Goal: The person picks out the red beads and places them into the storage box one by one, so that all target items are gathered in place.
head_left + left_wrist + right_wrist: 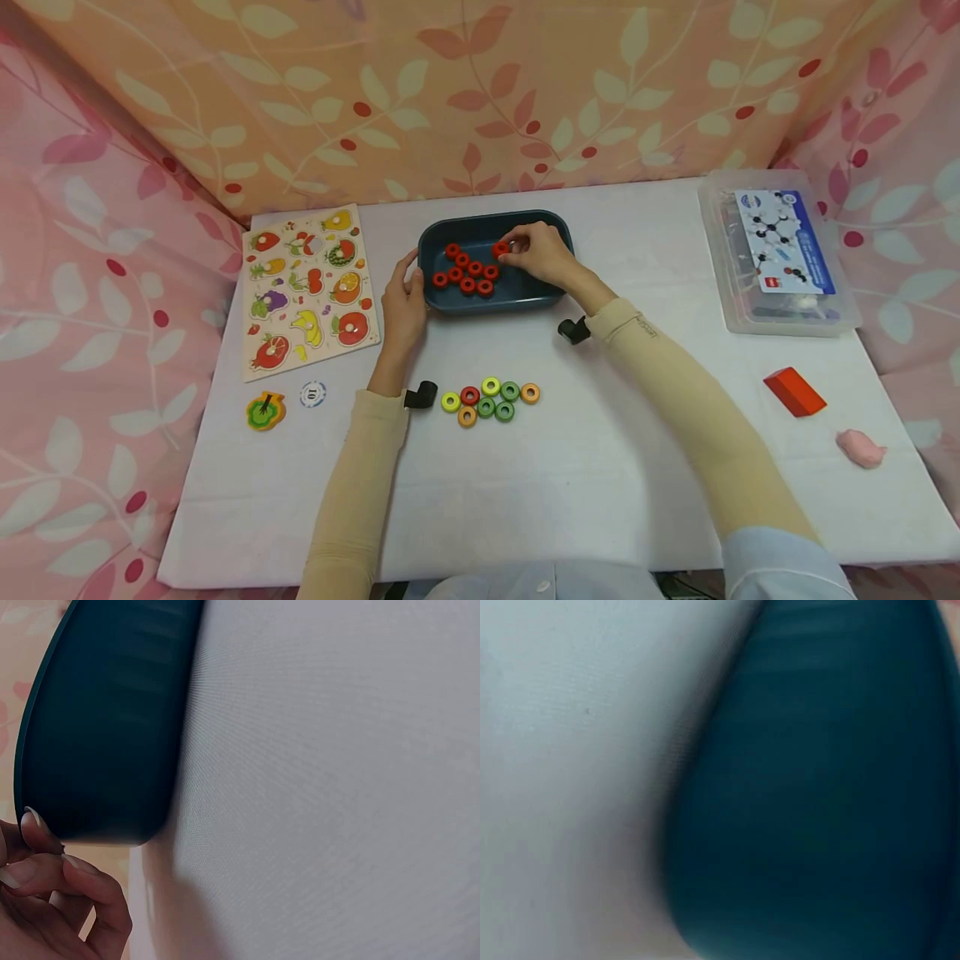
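Observation:
A dark teal tray (pixel 525 305) stands at the back middle of the table, with several red rings (pixel 468 286) lying in its left and middle part. My left hand (pixel 403 312) holds the tray's left end; in the left wrist view its curled fingers and thumb meet the tray's corner. Over the inside of the tray, my right hand (pixel 543 252) pinches one red ring (pixel 500 248) between thumb and fingers. The right wrist view shows only the tray's outer wall (pixel 810 787), the hand itself being out of sight there.
Several loose green, yellow, orange and red rings (pixel 486 407) lie in front of the tray. A fruit puzzle board (pixel 330 296), a tree-shaped piece (pixel 266 411) and a round token (pixel 312 394) are left. Right are a clear plastic case (pixel 720 250), a red block (pixel 795 392) and a pink lump (pixel 860 448).

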`<move>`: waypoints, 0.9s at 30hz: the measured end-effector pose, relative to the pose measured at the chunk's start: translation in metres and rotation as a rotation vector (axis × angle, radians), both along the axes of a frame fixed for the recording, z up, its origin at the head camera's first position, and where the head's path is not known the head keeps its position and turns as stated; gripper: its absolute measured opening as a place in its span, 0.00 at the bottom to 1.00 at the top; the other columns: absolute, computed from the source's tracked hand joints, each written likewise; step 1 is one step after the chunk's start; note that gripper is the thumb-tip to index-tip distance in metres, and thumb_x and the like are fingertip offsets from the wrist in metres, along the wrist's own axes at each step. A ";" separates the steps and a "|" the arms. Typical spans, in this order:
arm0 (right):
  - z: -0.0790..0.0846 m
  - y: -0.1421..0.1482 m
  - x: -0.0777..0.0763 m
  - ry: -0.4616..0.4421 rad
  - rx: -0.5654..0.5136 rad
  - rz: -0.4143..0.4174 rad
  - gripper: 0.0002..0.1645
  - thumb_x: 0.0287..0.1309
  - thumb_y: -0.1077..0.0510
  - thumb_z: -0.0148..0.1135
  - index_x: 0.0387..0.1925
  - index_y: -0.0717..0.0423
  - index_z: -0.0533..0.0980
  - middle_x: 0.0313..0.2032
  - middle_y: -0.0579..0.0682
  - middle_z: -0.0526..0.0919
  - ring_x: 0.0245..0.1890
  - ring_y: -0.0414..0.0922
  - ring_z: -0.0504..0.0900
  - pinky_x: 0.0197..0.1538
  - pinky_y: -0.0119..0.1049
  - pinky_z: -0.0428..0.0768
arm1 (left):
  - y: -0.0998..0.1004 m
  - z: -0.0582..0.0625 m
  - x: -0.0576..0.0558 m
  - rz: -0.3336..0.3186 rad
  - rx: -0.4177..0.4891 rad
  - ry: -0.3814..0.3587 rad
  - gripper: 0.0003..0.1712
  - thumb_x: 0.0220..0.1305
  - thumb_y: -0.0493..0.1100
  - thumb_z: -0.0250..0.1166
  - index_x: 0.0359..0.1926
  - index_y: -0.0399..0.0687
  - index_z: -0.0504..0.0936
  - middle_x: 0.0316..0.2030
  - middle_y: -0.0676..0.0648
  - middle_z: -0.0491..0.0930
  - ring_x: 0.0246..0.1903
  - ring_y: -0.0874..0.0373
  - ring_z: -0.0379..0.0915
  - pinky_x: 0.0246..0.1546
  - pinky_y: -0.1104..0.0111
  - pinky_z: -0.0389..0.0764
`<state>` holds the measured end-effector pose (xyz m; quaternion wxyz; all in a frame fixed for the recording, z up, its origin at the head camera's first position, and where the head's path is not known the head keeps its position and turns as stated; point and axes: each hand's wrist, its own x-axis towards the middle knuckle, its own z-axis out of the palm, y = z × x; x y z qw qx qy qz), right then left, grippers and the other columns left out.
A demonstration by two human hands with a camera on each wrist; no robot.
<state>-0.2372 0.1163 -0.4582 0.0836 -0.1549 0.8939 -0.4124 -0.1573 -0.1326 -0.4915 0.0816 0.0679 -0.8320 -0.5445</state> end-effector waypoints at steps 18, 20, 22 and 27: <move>-0.009 -0.007 -0.002 -0.103 0.032 0.061 0.17 0.65 0.58 0.65 0.53 0.59 0.82 0.41 0.55 0.83 0.41 0.47 0.78 0.45 0.38 0.75 | 0.000 0.000 -0.002 0.000 0.012 -0.012 0.23 0.79 0.47 0.50 0.71 0.64 0.69 0.18 0.47 0.70 0.15 0.59 0.65 0.18 0.70 0.67; -0.008 -0.006 -0.001 -0.096 0.002 0.061 0.16 0.65 0.59 0.64 0.53 0.59 0.81 0.40 0.55 0.82 0.40 0.48 0.77 0.44 0.38 0.75 | 0.000 0.000 -0.002 -0.001 0.013 -0.018 0.23 0.79 0.47 0.50 0.71 0.64 0.69 0.18 0.48 0.70 0.15 0.58 0.65 0.18 0.70 0.67; -0.006 -0.005 0.002 -0.089 -0.028 0.064 0.15 0.65 0.59 0.64 0.52 0.59 0.81 0.39 0.54 0.81 0.39 0.48 0.77 0.43 0.37 0.74 | 0.000 0.000 -0.002 -0.003 0.011 -0.019 0.23 0.79 0.48 0.50 0.71 0.65 0.69 0.18 0.48 0.70 0.15 0.58 0.65 0.18 0.70 0.67; 0.001 -0.005 0.015 -0.069 -0.080 0.114 0.14 0.65 0.60 0.65 0.51 0.59 0.81 0.38 0.51 0.81 0.39 0.46 0.76 0.43 0.36 0.74 | -0.001 0.000 -0.001 -0.005 0.003 -0.009 0.23 0.79 0.48 0.50 0.71 0.64 0.69 0.18 0.49 0.70 0.16 0.58 0.66 0.18 0.70 0.67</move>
